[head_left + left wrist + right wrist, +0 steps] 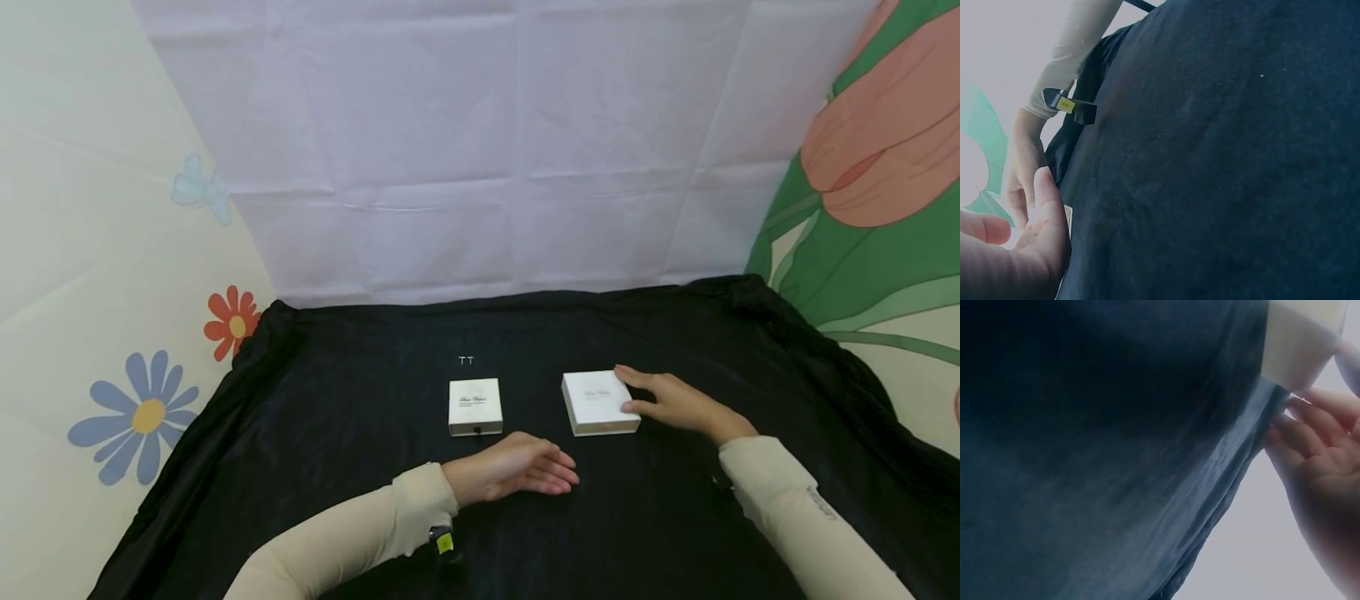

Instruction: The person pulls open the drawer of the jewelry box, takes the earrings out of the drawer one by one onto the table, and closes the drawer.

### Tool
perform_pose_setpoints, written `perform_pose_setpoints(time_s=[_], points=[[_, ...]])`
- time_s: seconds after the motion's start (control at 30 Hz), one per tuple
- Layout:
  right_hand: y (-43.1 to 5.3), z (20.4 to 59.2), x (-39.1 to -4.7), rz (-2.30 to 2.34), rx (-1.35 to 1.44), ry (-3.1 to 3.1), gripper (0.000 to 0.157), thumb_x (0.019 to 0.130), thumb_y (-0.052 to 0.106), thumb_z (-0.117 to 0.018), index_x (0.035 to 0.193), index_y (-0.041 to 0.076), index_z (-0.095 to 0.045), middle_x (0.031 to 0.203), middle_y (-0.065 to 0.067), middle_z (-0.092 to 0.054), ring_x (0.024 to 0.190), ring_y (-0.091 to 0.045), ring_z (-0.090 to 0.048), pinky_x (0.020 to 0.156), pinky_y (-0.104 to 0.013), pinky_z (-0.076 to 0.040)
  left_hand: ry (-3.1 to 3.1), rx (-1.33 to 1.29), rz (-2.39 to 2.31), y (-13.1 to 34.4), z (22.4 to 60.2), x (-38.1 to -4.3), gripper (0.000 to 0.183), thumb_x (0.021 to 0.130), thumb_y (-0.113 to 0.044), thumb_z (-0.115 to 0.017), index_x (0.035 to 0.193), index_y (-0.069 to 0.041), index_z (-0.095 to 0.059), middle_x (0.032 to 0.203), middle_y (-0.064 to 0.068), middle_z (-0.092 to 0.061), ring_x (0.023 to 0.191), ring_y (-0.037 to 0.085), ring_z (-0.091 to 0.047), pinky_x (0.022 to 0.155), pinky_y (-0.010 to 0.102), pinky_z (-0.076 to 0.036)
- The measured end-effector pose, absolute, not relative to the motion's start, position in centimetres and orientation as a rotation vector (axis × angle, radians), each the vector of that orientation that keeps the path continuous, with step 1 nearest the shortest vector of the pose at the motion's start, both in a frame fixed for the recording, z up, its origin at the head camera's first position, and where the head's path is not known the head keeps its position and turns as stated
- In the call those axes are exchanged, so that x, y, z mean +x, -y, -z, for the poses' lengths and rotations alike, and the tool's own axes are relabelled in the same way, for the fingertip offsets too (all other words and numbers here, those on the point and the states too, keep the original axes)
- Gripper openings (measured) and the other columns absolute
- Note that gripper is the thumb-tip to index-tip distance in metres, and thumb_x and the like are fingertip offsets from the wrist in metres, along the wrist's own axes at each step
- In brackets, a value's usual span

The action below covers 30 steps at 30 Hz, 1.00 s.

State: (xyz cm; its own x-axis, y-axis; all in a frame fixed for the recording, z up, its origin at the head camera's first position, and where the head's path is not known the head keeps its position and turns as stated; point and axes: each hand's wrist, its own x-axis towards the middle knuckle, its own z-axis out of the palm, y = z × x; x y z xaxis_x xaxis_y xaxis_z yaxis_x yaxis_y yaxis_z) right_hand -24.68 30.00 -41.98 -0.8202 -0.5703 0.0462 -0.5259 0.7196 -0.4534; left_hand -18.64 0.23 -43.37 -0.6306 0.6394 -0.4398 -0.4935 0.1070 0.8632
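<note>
Two white square boxes lie on the black cloth in the head view, each with dark script on its lid. My right hand (675, 402) reaches in from the right and touches the right-hand box (597, 402) along its right side. The right wrist view has those fingertips (1297, 403) against the corner of the pale box (1300, 344). My left hand (517, 468) is held nearer me, just below the left-hand box (475, 406), with fingers extended and nothing in them. In the left wrist view the left hand (1029, 250) partly hides the right hand (1022, 169).
Two tiny white T-shaped things (466, 360) lie behind the left-hand box, their kind too small to tell. Black cloth (360, 375) covers the table. A white sheet (480, 150) hangs behind it, with flower-patterned cloth at both sides.
</note>
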Motion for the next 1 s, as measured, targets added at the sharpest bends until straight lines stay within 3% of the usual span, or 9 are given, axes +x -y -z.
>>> perform_pose_setpoints(time_s=[0.6,1.0], points=[[-29.7,41.9,-24.3,0.693,-0.900,-2.812,0.061,0.094,0.025,-0.061,0.139,-0.010,-0.038,0.147,-0.029,-0.032,0.132,-0.044,-0.036,0.103,-0.059,-0.031,-1.458,0.193,-1.672,-3.3,43.0,-19.0,0.030,0.099,-0.014,-0.044,0.112,0.005,-0.064,0.105,0.019,-0.070,0.082,0.014,-0.068,0.081,0.031,-0.055],[-29.9,41.9,-24.5,0.714,-0.913,-2.792,0.061,0.094,0.026,-0.060,0.139,-0.010,-0.039,0.146,-0.029,-0.032,0.130,-0.044,-0.039,0.101,-0.058,-0.034,-1.467,0.013,-1.821,-7.0,44.1,-19.8,0.024,0.097,-0.012,-0.045,0.103,0.003,-0.063,0.098,0.018,-0.071,0.090,0.021,-0.070,0.083,0.032,-0.055]])
